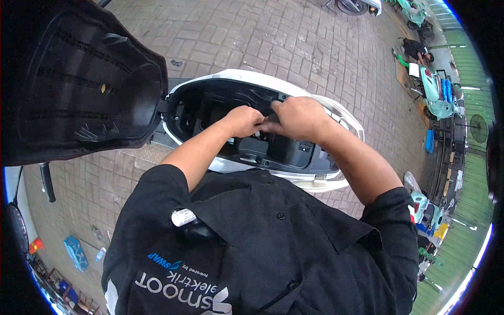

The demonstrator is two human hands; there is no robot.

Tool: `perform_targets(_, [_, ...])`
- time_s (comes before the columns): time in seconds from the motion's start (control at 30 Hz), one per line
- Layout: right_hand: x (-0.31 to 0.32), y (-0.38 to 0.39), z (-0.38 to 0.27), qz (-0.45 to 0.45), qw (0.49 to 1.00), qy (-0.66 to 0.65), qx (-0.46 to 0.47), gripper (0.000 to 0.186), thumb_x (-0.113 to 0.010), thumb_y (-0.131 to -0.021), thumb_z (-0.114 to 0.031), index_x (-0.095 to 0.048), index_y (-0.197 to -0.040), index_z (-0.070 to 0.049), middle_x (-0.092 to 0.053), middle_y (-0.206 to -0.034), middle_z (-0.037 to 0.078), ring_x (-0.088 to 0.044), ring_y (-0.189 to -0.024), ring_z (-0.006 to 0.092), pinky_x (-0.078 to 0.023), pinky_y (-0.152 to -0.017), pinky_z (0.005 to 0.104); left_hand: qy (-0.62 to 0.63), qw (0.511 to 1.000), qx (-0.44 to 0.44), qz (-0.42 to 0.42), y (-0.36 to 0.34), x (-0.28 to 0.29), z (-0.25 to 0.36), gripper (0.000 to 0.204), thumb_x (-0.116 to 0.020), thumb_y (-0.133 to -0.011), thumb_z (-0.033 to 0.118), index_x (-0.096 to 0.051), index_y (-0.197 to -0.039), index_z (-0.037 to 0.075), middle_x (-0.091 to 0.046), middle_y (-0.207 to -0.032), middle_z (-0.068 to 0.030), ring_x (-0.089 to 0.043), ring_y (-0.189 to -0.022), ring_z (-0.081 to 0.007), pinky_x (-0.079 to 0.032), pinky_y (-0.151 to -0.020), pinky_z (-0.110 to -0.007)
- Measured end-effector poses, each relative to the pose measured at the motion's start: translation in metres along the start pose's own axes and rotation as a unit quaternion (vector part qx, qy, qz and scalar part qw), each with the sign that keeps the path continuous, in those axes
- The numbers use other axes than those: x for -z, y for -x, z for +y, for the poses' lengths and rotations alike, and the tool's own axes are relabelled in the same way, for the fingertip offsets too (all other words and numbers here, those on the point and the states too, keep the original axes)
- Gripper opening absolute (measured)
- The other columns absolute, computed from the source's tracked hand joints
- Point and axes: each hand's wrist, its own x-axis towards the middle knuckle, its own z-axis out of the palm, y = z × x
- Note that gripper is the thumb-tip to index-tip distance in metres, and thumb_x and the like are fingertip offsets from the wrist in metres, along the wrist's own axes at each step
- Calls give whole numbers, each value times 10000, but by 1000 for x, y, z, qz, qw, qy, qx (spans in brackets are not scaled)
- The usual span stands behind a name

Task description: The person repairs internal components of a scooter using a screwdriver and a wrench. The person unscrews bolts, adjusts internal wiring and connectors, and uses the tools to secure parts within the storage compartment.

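- White scooter: storage compartment uncovered, beneath both hands, ahead of the black shirt.
- Black seat: raised at left, hinged to the compartment's end.
- Left hand: over the compartment's middle, fingers curled.
- Right hand: just beside it, fingers bent, partly blurred.
- Item gripped by either: impossible to tell.

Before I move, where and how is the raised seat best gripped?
Take the raised seat by its near rim, well away from the hinge, coming from the person's side, probably with the left hand: the hollow underside faces the camera, leaving that edge exposed.
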Motion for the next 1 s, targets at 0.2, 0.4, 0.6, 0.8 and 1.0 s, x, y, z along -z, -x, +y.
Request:
perform_targets(0.2, [-41, -10, 23, 284, 939, 29, 191, 257, -643, -903, -309, -696, -1048, -103, -690, -955, 144, -678, -944, 355, -540, -812, 465, 18, 1000, -21, -2, -7, -12, -9, 192, -676, -880, 248, -692, -965, 77, -703, -918, -157, -664, -908, -386, -527, -817, -481])
perform_targets(0.4, [-12, -6, 17, 83, 994, -27, 71, 270, -600, -910, -255, -723, -1105, -115, -709, -1002, 134, -685, -996, 341, -548, -873, 442, 21, 999, -27, -14, -2, 2, -4, 249, -647, -918, 313, -673, -894, 66, -690, -902, -160, -666, -871, -385, -530, -774, -488])
perform_targets(0.6, [-34, -19, 22, 190, 974, -4, 125, 303, -635, -908, -363, -713, -995, -83, -687, -914, 139, -676, -933, 365, -535, -821, 457, 27, 999, -32, -6, -8, 0, -5, 248, -644, -913, 311, -698, -937, 70, -698, -912, -170, -667, -882, -384, -527, -782, -491])
perform_targets(0.8, [-10, 0, 11, 132, 985, -40, 103, 254, -620, -910, -277, -727, -1060, -102, -701, -1024, 136, -677, -1019, 332, -543, -880, 442, -20, 997, -40, -59, -7, -3, -13, 277, -636, -917, 336, -706, -897, 68, -700, -891, -158, -667, -883, -376, -525, -781, -495])
perform_targets(1.0, [-22, -6, 19, 111, 990, -2, 87, 255, -627, -905, -291, -711, -1092, -140, -688, -1030, 131, -667, -1034, 322, -532, -892, 451, -18, 997, -5, -76, -14, -1, -1, 196, -687, -860, 222, -680, -1014, 102, -701, -935, -150, -655, -915, -377, -532, -815, -482])
